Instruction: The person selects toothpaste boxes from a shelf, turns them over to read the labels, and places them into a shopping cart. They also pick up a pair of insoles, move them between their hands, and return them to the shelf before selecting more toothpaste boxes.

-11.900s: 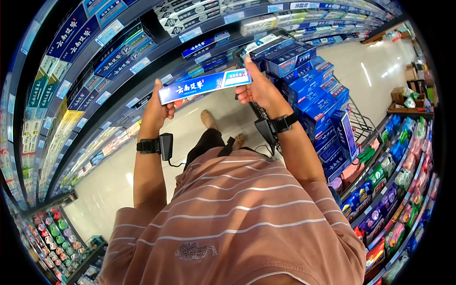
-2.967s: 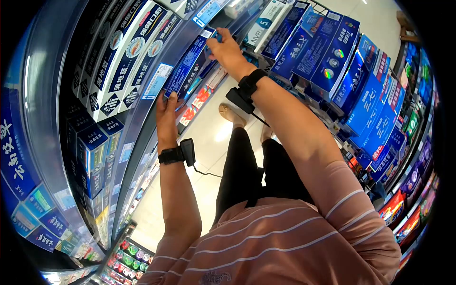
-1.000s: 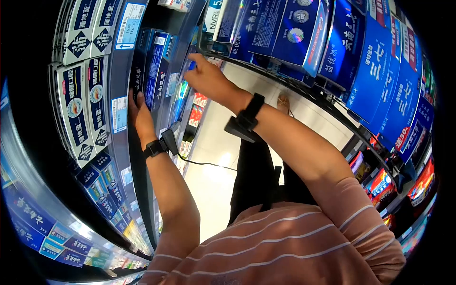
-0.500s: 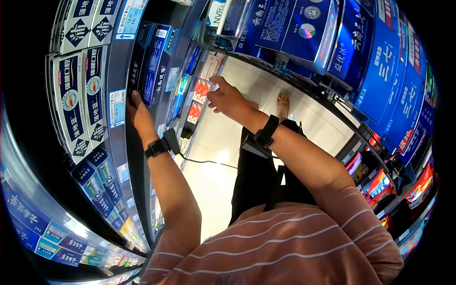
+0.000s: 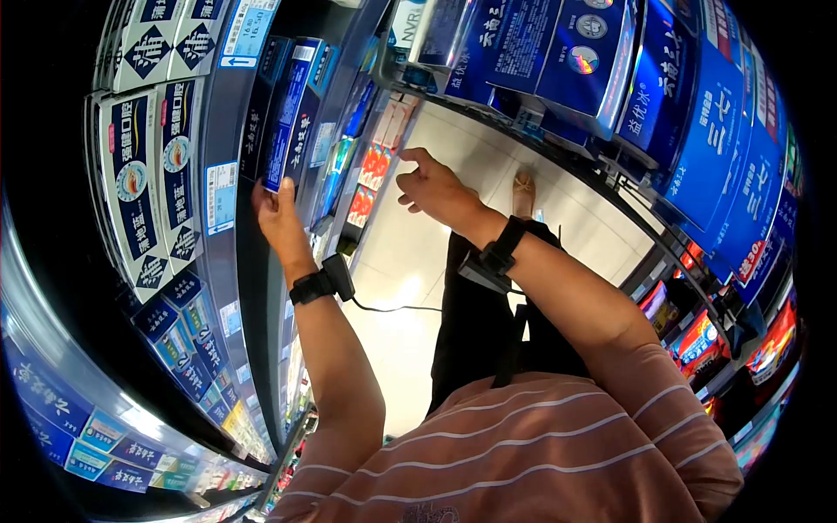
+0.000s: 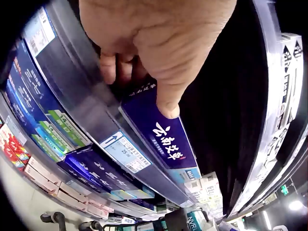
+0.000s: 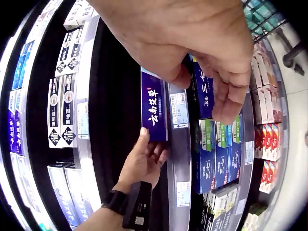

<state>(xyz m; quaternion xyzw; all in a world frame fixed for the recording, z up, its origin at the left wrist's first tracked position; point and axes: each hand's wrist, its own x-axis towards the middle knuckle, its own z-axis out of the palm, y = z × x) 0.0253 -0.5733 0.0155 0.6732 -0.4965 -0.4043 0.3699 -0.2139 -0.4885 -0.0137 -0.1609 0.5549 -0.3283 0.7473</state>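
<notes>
On a dark shelf lies a long blue toothpaste box (image 5: 292,118) with white lettering. My left hand (image 5: 283,222) holds its near end; in the left wrist view the thumb presses the lettered face of the box (image 6: 163,130) while the other fingers curl at its end, partly hidden. The right wrist view shows the left hand (image 7: 142,166) below the same box (image 7: 154,108). Holding nothing, my right hand (image 5: 440,192) hovers over the aisle beside the shelf, fingers loosely bent.
White-and-navy boxes (image 5: 131,187) stand left of the blue box. Price labels (image 5: 221,196) line the shelf edge. A cart piled with blue cartons (image 5: 567,65) stands at the upper right, above the tiled floor (image 5: 392,288).
Both hands held the box earlier; it now lies on the shelf. My right hand has withdrawn toward the aisle. Since half a second ago, my left hand has shifted right onto the box's near end.
</notes>
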